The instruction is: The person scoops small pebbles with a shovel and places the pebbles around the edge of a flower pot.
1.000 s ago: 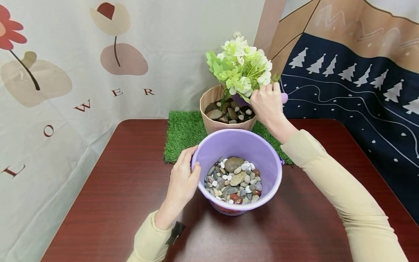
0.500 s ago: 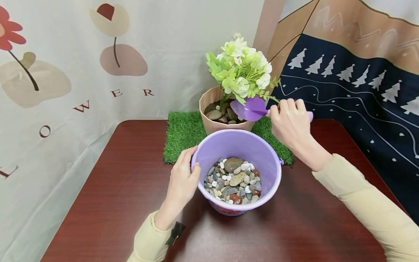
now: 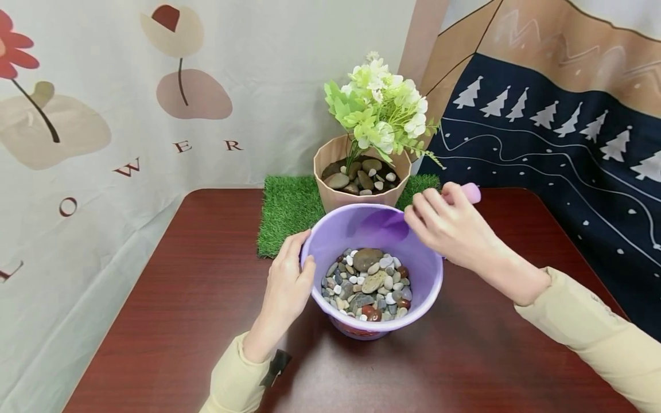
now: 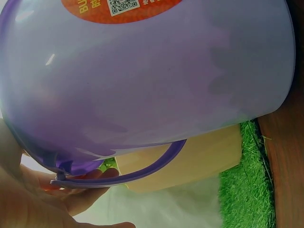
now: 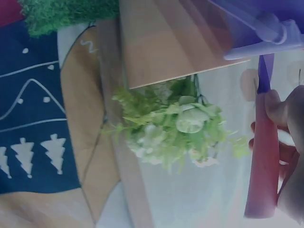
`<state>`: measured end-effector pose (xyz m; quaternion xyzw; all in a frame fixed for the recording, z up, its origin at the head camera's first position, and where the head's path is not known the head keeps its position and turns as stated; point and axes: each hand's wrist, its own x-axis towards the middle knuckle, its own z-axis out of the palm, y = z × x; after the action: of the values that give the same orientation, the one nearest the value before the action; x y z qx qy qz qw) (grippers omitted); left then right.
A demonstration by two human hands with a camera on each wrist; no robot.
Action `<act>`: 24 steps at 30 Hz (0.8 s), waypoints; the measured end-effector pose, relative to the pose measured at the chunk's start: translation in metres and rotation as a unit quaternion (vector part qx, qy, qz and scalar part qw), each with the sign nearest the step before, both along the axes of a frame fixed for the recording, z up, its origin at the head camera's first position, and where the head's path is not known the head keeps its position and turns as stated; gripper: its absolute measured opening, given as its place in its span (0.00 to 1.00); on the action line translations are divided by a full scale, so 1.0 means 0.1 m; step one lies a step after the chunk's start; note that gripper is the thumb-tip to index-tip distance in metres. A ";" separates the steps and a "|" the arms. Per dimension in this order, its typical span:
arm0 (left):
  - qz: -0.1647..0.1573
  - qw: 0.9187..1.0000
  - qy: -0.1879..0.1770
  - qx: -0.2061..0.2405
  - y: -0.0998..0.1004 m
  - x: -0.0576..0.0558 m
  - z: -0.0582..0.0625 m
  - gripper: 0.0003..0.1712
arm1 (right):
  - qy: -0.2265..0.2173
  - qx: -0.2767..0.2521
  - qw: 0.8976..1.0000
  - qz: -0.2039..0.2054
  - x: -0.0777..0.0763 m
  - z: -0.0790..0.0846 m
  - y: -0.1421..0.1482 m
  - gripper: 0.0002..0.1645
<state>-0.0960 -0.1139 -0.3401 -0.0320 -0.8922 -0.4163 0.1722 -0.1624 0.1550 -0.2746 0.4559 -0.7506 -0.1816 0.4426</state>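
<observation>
A lilac plastic bucket point(image 3: 376, 328) stands in front, with mixed pebbles point(image 3: 369, 284) covering its floor. At its left rim my left hand point(image 3: 286, 281) holds on, thumb over the edge; in the left wrist view the fingers point(image 4: 90, 194) lie beside the bucket's handle point(image 4: 161, 164). My right hand point(image 3: 449, 226) grips a purple garden trowel point(image 3: 384, 225) above the right rim, blade down inside the bucket over the stones. In the right wrist view the trowel's pinkish handle point(image 5: 263, 156) runs through the curled fingers.
Behind the bucket a beige flowerpot point(image 3: 356, 199) with dark soil, stones and a white-green artificial plant point(image 3: 382, 106) stands on a grass mat point(image 3: 289, 215). The reddish-brown table point(image 3: 206, 275) meets printed curtains at the back, left and right.
My right hand has drawn the trowel out from the flowerpot, first to the right, then down toward me, its blade now inside the bucket. My left hand stays at the rim.
</observation>
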 end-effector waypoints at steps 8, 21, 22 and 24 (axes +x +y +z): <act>0.001 1.000 0.000 -0.001 0.00 0.00 0.00 0.25 | 0.047 0.106 0.993 0.008 0.08 -0.01 -0.04 0.12; 0.000 1.000 0.001 0.001 0.00 0.01 0.00 0.25 | 0.126 0.220 0.967 0.015 0.02 -0.06 -0.15 0.15; 0.000 1.000 0.004 0.000 0.00 0.00 0.00 0.25 | 0.128 0.230 0.965 0.015 0.01 -0.05 -0.16 0.15; 0.000 1.000 0.008 -0.001 0.00 0.00 0.00 0.25 | 0.134 0.245 0.960 0.015 -0.01 -0.04 -0.17 0.15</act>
<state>-0.0956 -0.1140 -0.3402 -0.0356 -0.8914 -0.4148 0.1793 -0.1631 0.1379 -0.2784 0.5331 -0.6097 -0.4131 0.4164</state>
